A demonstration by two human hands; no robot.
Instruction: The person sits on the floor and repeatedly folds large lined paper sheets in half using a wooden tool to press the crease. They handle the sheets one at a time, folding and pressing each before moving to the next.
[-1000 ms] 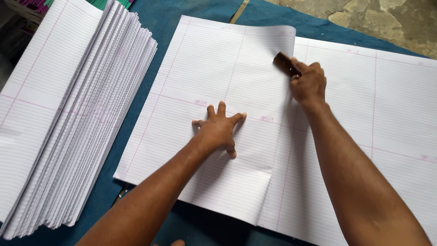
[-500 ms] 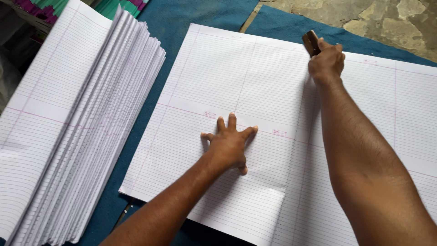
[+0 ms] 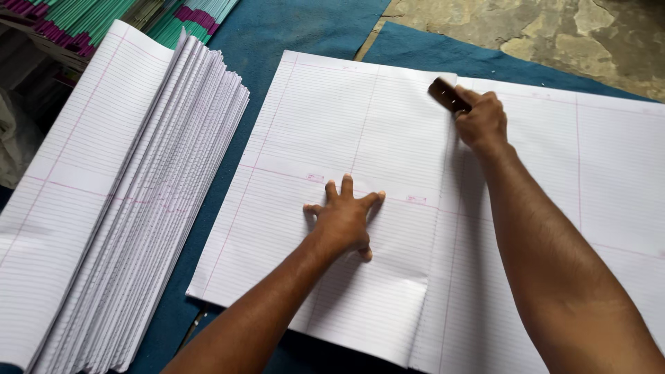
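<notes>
Cloth (image 3: 305, 28): blue, spread under everything; fills the gaps between the papers, from the top centre down to the bottom left of the frame.

Floor (image 3: 554, 34): rough grey-brown stone, upper right corner, beyond the cloth's edge.

Sheet (image 3: 609, 173): large ruled white paper with pink margin lines, filling the centre and right; it lies flat on the cloth.

Flap (image 3: 332, 138): the sheet's left part, folded over onto itself; its free edge runs top to bottom through the middle of the frame, directly under the right hand.

Stack (image 3: 131, 194): thick fanned pile of ruled sheets, left side, well apart from both hands.

Books (image 3: 104, 21): green and magenta spines, upper left corner, behind the stack.

Left hand (image 3: 344, 220): centre of frame, released and flat, fingers spread, palm pressing the flap; it grasps nothing.

Right hand (image 3: 481, 121): upper centre-right, clenched around the block, knuckles resting on the flap's edge.

Block (image 3: 447, 94): small dark brown tool, its tip poking out up and to the left of the right fist; it touches the paper at the flap's edge, near the top of the sheet, well apart from the left hand.
</notes>
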